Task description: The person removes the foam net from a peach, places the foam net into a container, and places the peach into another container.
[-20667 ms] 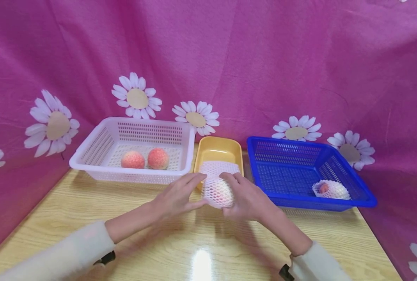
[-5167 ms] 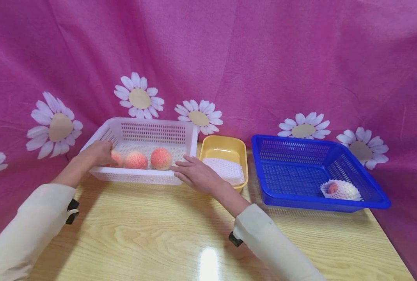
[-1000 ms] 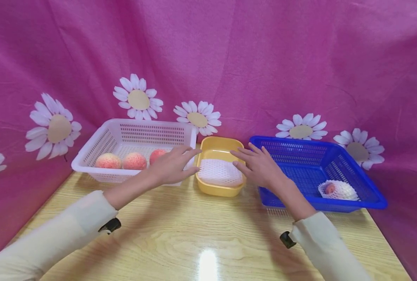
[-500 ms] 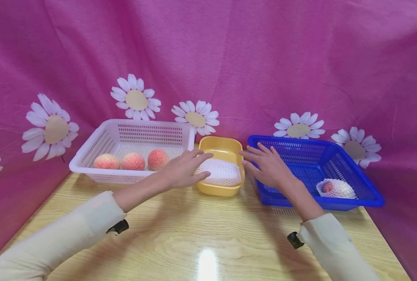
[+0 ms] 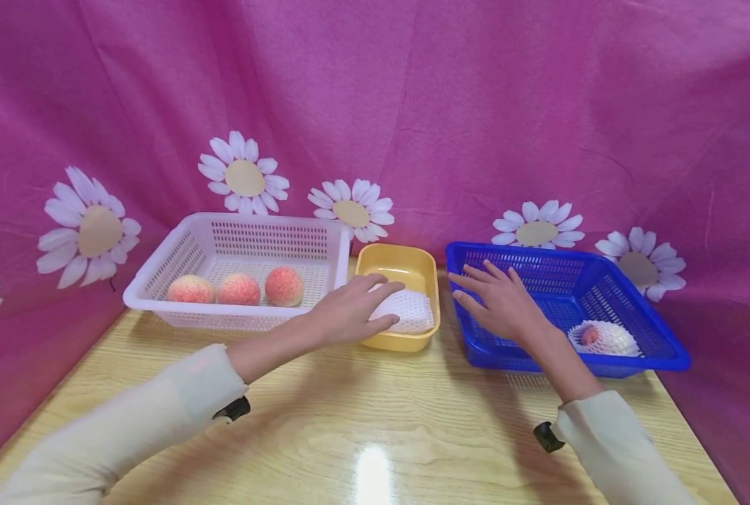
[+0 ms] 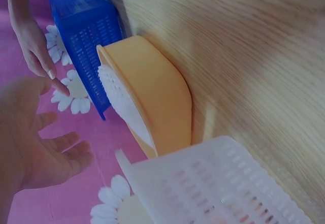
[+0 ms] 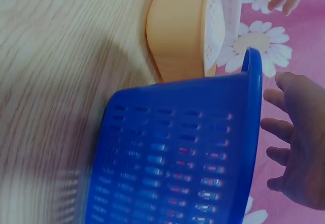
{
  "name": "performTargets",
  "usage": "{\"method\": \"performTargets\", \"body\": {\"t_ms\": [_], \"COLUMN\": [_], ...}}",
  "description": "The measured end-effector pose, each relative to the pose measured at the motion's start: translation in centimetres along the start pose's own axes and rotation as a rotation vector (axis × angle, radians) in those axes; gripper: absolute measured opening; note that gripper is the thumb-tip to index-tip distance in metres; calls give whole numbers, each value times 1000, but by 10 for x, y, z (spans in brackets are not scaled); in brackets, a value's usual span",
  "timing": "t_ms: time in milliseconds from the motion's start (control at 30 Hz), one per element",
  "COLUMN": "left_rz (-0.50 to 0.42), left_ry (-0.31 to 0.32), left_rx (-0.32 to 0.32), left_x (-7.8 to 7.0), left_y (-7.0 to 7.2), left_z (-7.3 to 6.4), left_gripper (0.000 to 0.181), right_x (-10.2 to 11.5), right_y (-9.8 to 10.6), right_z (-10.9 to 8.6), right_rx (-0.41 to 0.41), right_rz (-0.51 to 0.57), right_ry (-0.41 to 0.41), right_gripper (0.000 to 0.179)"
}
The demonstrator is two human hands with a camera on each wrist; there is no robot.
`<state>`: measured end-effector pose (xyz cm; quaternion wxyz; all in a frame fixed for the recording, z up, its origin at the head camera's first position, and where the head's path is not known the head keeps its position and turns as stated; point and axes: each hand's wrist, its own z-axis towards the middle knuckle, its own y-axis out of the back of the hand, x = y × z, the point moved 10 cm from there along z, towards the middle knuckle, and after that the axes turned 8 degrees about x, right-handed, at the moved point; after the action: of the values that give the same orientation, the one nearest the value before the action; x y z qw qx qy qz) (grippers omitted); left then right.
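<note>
My left hand [image 5: 352,311] hovers over the left side of a yellow tray [image 5: 400,342], its fingers spread and holding nothing. Inside that tray lie white foam net sleeves [image 5: 412,312], partly hidden behind the hand. Above the left edge of a blue basket [image 5: 577,254] is my right hand [image 5: 501,300], fingers apart and nothing in them. One peach in a foam net [image 5: 604,339] lies at the basket's right end. Three bare peaches stand in a row in the white basket [image 5: 270,223]: a left peach [image 5: 191,289], a middle peach [image 5: 238,289] and a right peach [image 5: 284,286].
The three containers stand side by side along the back of a wooden table [image 5: 324,428]. Behind them hangs a magenta cloth [image 5: 425,126] with printed daisies. The white basket's rim lies close under my left forearm.
Over the last second both hands have moved to the right, the left one over the yellow tray and the right one further over the blue basket. Earlier, a third bare peach was placed in the white basket.
</note>
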<state>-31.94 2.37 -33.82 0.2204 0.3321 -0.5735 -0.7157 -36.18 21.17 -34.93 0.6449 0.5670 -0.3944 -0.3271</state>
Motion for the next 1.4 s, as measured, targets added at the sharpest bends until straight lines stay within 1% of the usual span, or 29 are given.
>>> {"method": "performTargets", "body": {"t_ms": [133,400,667,800,1100,1400], "left_rz": [6,4,-5,5,19,62], "left_ry": [-27,-43,-57,-70,-81,-133], "left_rx": [-12,21,2,2,35,58], "left_x": [-10,-22,-32,-39,-54,-74], "left_y": [-3,-11,-14,-17,-29,-39], "left_z": [5,16,28,33,46,56], "left_gripper": [53,53,53,52,54,53], "right_x": [-7,-19,-32,-38,-52,-71], "right_y": [0,2,1,2,-1,-3], "right_z": [-4,-11,-18,-22,-30,-38], "right_rx": [-2,-1,17,23,42,51], "right_rz": [-7,-16,-34,-49,-65,-69], "right_ry": [-10,-31,-55,-64,-90,-132], "right_gripper": [49,49,46,47,47,48]}}
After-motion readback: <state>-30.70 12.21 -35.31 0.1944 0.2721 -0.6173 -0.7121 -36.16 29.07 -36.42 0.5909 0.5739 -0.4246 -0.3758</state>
